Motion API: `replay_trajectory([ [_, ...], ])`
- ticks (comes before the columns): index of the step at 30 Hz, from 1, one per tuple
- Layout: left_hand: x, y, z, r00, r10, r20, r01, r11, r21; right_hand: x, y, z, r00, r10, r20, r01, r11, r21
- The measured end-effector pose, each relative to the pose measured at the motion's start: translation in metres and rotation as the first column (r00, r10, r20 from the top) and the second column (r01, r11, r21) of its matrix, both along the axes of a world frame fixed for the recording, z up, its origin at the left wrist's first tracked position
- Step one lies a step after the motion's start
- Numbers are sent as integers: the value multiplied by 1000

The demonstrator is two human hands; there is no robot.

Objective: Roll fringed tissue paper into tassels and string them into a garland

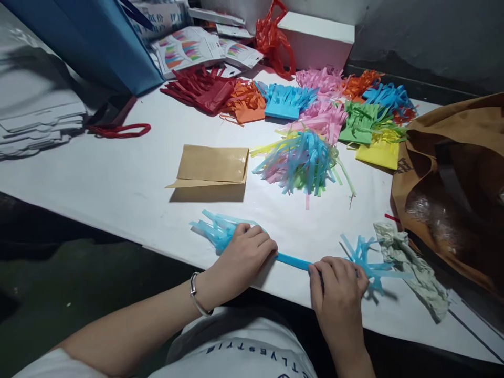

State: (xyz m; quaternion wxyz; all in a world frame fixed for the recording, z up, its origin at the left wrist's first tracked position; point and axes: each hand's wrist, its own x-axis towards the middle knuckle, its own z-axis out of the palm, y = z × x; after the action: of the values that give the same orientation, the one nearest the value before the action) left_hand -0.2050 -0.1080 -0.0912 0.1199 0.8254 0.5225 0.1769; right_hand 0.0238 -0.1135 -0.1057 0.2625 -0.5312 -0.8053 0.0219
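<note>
A blue tissue paper tassel (292, 260) lies stretched along the front of the white table (118, 173), its middle rolled into a thin strand. Fringed ends fan out at both sides. My left hand (252, 252) is closed around the strand near the left fringe. Toward the right fringe, my right hand (338, 283) grips the same strand with curled fingers. Both palms face down, hiding part of the paper. Behind my hands sits a pile of finished-looking multicoloured tassels (303, 163), next to a folded brown paper piece (212, 164).
Folded fringed tissue bundles (283, 102) in several colours line the back. A brown bag (452, 173) stands at right, beside crumpled pale green paper (413, 268). A blue bag (106, 47), a red plastic bag (271, 39) and a white box (318, 42) stand farther back.
</note>
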Motion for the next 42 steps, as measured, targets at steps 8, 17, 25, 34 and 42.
replay_trajectory([
  [8, 6, 5, 1, 999, -17, -40, 17, 1000, -23, -17, 0, 1, 994, 110, -17, -108, 990, 95],
  [17, 1, 4, -6, 988, -153, 11, 150, 980, 134, -25, 5, 0, 969, 218, -116, -221, 975, -14],
  [25, 3, 6, -8, 979, -101, 179, 109, 994, -33, -17, 6, -3, 961, 271, -51, -273, 961, -37],
  [34, 24, 2, 13, 991, 56, -121, -73, 987, -146, 7, 4, 1, 992, 121, 21, -119, 990, -77],
  [42, 24, 6, 14, 965, -95, -244, 110, 993, 48, -3, 2, 3, 995, 83, -49, -86, 994, -66],
])
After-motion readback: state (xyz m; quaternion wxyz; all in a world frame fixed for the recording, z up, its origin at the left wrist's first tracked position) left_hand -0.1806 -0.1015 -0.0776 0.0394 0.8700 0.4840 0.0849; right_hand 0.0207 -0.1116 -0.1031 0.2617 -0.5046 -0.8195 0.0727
